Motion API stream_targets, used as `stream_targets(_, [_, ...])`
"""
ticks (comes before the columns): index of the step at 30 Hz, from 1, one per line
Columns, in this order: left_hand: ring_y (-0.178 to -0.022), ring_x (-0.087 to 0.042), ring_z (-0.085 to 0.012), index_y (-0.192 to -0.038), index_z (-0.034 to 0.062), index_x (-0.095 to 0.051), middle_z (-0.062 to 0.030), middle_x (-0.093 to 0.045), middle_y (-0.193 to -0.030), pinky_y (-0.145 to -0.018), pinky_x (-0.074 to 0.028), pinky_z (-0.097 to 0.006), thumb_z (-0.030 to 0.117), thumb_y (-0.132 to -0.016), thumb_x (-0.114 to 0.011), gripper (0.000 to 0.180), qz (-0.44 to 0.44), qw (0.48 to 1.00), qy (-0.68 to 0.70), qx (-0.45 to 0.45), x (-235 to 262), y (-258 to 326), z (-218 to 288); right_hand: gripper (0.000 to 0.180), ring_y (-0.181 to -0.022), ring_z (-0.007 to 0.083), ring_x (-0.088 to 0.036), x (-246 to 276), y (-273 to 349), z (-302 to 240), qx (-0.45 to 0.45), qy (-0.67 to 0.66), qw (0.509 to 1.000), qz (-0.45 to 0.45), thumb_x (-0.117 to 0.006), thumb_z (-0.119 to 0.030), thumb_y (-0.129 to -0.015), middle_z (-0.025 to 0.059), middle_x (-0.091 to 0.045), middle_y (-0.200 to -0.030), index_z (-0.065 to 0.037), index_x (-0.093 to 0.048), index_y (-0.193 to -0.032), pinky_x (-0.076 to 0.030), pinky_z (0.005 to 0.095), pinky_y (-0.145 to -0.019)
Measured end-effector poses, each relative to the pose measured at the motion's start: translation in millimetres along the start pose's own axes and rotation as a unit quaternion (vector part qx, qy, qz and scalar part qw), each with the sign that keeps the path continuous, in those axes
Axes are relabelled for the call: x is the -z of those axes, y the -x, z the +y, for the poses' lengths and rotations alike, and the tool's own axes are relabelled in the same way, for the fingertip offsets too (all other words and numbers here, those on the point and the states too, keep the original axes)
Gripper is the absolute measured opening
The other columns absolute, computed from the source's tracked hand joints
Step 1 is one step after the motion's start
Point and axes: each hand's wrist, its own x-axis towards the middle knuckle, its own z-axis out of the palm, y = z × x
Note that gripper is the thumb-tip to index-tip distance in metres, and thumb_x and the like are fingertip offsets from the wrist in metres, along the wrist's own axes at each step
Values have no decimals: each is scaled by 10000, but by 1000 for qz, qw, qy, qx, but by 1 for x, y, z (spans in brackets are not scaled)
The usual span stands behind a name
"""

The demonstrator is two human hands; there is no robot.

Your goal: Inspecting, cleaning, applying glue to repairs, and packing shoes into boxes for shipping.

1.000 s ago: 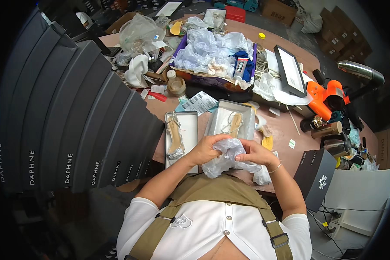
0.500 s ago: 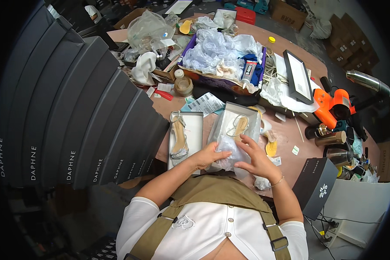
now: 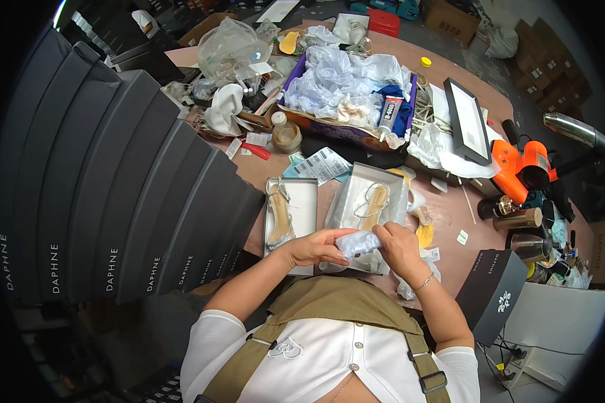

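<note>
Between my hands is a crumpled wad of pale tissue paper (image 3: 358, 244). My left hand (image 3: 316, 247) grips its left end, thumb on top and fingers underneath. My right hand (image 3: 399, 246) pinches the right end with curled fingers. Just beyond the wad lies a strappy sandal (image 3: 378, 198) with a tan insole, in a tissue-lined shoebox (image 3: 363, 170). To the left, the matching silvery sandal (image 3: 279, 213) rests in the white box lid (image 3: 306, 195), its near end partly behind my left hand.
Stacked dark shoeboxes (image 3: 134, 188) rise along the left. Behind the work spot stands a purple-edged carton (image 3: 329, 126) full of tissue, with a glue tube (image 3: 390, 114) on it. An orange heat gun (image 3: 521, 164), a steel flask (image 3: 517, 218) and a dark shoebox (image 3: 492, 285) are at right.
The loose tissue paper has been gathered into a smaller, tighter wad. My hands have closed on its two ends; the right-hand fingers were spread before.
</note>
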Motion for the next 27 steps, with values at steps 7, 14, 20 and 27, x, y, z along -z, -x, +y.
stream_targets(7, [-944,-590,-105,-1170,-10,-543,-52,-620,-1054,-837,-475,-234,129,-871,-643,344,116,992,2,-41,0,-22,-15,333,-806,228,-568,7,-6,3,-26,-13,1000,-11,-693,-134,-669,55,-577,-789,-100,-587,-982,-410,354,-680])
stream_targets(14, [-970,-577,-99,-1156,-11,-541,-50,-615,-1059,-871,-454,-235,113,-883,-624,311,168,979,35,-113,-6,-13,-14,228,-826,128,-573,-2,-3,40,-257,-416,857,-160,-650,-78,-730,67,-603,-783,-44,-536,-925,-433,269,-719])
stream_targets(20, [-1087,-549,-174,-1255,48,-472,-58,-565,-1169,-941,-458,-394,124,-912,-575,366,90,967,221,-93,-14,-27,-45,230,-928,118,-535,-52,-1,16,-190,-708,678,46,-512,-209,-896,44,-562,-1014,-38,-511,-1050,-425,250,-807])
stream_targets(27, [-1023,-581,-149,-1171,52,-512,-54,-594,-1119,-887,-487,-335,114,-927,-551,255,186,958,133,-171,-6,-13,-39,611,-1266,300,-413,-60,2,9,-188,-516,835,-15,-604,-245,-845,187,-433,-1336,-10,-361,-1354,-309,375,-1058])
